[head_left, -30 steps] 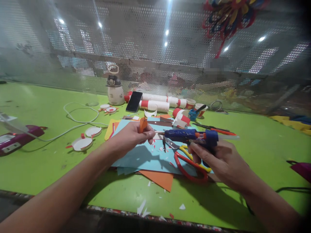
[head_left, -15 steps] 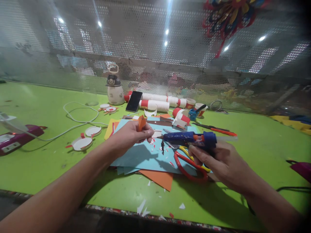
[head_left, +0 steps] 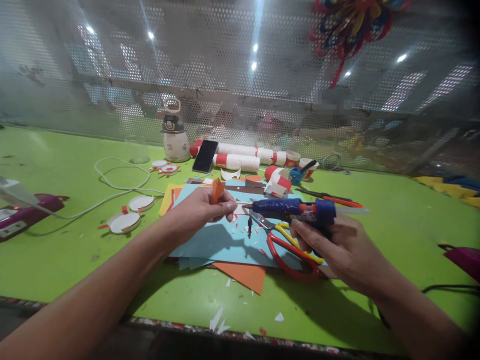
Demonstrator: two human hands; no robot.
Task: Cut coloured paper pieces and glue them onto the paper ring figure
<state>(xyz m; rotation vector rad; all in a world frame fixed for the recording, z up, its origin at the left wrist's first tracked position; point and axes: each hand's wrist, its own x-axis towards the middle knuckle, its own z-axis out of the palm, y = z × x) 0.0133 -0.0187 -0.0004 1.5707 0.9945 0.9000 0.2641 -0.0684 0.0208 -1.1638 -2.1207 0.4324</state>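
Note:
My left hand (head_left: 204, 207) is closed, pinching a small folded orange paper piece (head_left: 217, 191) and a thin white strip (head_left: 243, 204) at the fingertips. A blue hot glue gun (head_left: 277, 210) lies level in my right hand (head_left: 339, 245), its fingers wrapped round the grip. The nozzle is at the white strip; whether they touch, I cannot tell. A clear glue stick (head_left: 354, 211) sticks out of the gun's back. Scissors with red and yellow handles (head_left: 270, 248) lie under the gun on blue paper sheets (head_left: 210, 247). A small dark thing (head_left: 250, 226) shows below the nozzle.
Paper-cup tubes (head_left: 238, 163), a phone (head_left: 205, 156) and a bottle (head_left: 176, 142) stand at the back. White discs with red tabs (head_left: 124, 223) lie left, near a cable and a purple power strip (head_left: 47, 205). A black-and-orange cutter (head_left: 343, 201) lies right.
The view has shifted slightly. Both hands keep their holds, and the gun's nozzle stays close to the left fingertips.

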